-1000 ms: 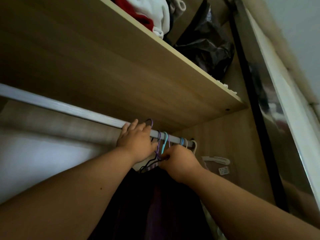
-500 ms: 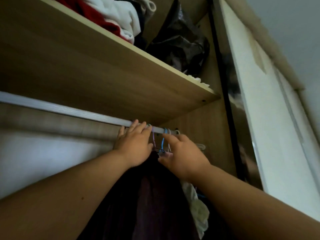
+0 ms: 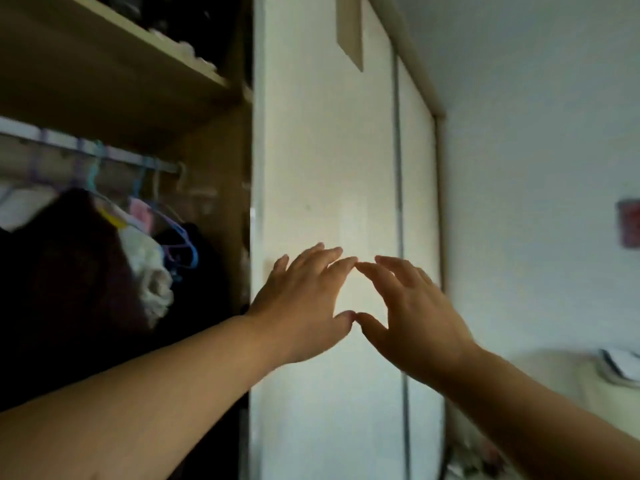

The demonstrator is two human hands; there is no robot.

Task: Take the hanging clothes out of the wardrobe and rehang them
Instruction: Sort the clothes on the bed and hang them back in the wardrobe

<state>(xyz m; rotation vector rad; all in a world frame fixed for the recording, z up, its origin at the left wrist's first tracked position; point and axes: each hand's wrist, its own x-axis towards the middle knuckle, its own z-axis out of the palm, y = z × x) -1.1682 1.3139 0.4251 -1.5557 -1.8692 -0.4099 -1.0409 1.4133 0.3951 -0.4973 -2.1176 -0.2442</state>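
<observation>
We are holding our left hand and right hand up empty before the white wardrobe door, fingers spread wide, forefinger tips and thumb tips nearly meeting. The hanging clothes are sitting on coloured hangers toward the right end of the rail, under the shelf. With nothing in hand, we are judging the rehanging largely done; whether any garment is waiting elsewhere, we cannot tell.
</observation>
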